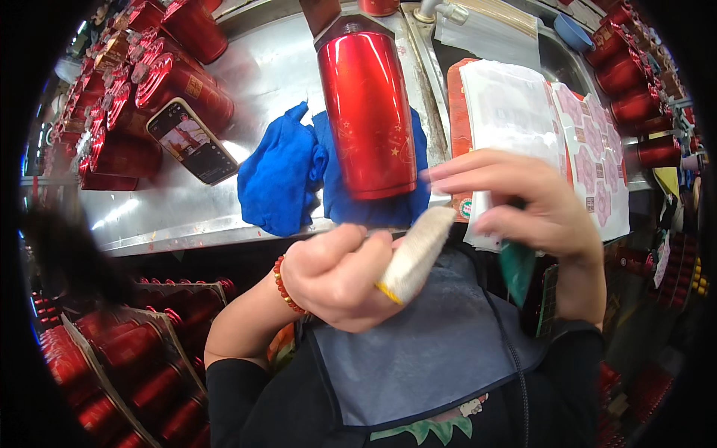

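Observation:
A shiny red metal canister (367,112) with gold patterns lies tilted on a blue cloth (336,201) in front of me. My left hand (336,272) is closed in front of its near end, fingers curled in; whatever they may grip is hidden. A white knitted finger cover (418,254) with a yellow edge sits on one digit of that hand. To the right of the canister, my right hand (526,201) is blurred, its upper fingers stretched toward the canister's near end. A green flat piece (517,272) hangs under its palm, apparently held by the lower fingers.
Another blue cloth (280,175) lies left of the canister. A phone (192,140) leans against stacked red canisters (190,89) on the metal table (254,67). On the right are sticker sheets (594,153), a tap (444,10) and a blue bowl (573,33). Crated red canisters (123,351) stand below left.

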The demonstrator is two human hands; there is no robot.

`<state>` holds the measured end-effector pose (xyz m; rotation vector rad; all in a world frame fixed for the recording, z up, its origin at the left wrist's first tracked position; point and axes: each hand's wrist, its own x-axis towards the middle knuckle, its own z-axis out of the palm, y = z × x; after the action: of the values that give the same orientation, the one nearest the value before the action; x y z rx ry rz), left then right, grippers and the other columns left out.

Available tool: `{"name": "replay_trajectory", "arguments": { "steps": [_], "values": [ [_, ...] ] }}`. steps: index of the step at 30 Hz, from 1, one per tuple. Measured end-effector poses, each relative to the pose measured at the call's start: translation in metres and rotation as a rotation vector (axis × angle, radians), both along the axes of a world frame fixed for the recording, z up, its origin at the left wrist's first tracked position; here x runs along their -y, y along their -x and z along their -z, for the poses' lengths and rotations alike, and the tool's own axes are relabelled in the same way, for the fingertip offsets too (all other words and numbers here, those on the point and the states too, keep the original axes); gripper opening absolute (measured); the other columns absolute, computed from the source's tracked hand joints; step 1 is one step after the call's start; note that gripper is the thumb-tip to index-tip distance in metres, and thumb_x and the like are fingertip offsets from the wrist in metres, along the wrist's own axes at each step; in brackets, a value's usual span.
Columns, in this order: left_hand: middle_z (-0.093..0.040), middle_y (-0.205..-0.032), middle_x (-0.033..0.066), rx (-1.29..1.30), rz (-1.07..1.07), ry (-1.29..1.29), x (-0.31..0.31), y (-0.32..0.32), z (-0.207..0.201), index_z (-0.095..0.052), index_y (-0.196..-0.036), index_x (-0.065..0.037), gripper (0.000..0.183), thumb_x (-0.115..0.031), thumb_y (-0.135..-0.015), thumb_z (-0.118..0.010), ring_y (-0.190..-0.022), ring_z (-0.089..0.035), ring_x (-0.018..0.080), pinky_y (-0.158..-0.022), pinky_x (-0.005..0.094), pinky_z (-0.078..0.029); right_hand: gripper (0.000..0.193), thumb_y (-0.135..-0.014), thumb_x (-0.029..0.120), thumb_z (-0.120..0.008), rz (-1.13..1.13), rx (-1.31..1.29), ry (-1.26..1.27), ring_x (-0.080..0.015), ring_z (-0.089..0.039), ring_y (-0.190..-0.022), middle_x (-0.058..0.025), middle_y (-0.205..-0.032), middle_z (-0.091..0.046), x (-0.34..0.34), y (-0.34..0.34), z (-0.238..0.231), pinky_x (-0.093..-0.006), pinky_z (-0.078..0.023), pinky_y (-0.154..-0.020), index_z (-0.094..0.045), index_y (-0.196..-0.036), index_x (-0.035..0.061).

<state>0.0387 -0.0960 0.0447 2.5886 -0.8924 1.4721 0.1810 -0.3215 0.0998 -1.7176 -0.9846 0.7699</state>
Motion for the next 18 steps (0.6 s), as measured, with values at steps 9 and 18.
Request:
{"name": "replay_trajectory", "arguments": {
  "steps": [9,18],
  "values": [
    [-0.061,-0.119,-0.0052,-0.020,-0.128,-0.238,-0.034,0.013,0.013,-0.078,-0.114,-0.025,0.040,-0.026,-0.076,-0.090,-0.107,-0.045,0.0161,-0.081,0.0256,-0.047,0.011,-0.095,0.007,-0.071,-0.113,-0.385,0.063,-0.0070,-0.063,-0.076,-0.0017,-0.083,-0.067,-0.040,-0.007,0.032,-0.0230,-0.049,-0.068,-0.071,-0.094,-0.0034],
    [-0.068,-0.119,0.0032,-0.101,-0.128,0.045,-0.048,0.011,0.042,-0.080,-0.104,-0.021,0.032,-0.025,-0.073,-0.087,-0.107,-0.054,0.0188,-0.083,0.0286,-0.050,0.011,-0.093,0.008,-0.074,0.094,-0.146,0.116,-0.0051,-0.059,-0.071,-0.0001,-0.082,-0.063,-0.033,0.000,0.050,-0.0220,-0.046,-0.063,-0.070,-0.088,-0.0014]
  ]
}}
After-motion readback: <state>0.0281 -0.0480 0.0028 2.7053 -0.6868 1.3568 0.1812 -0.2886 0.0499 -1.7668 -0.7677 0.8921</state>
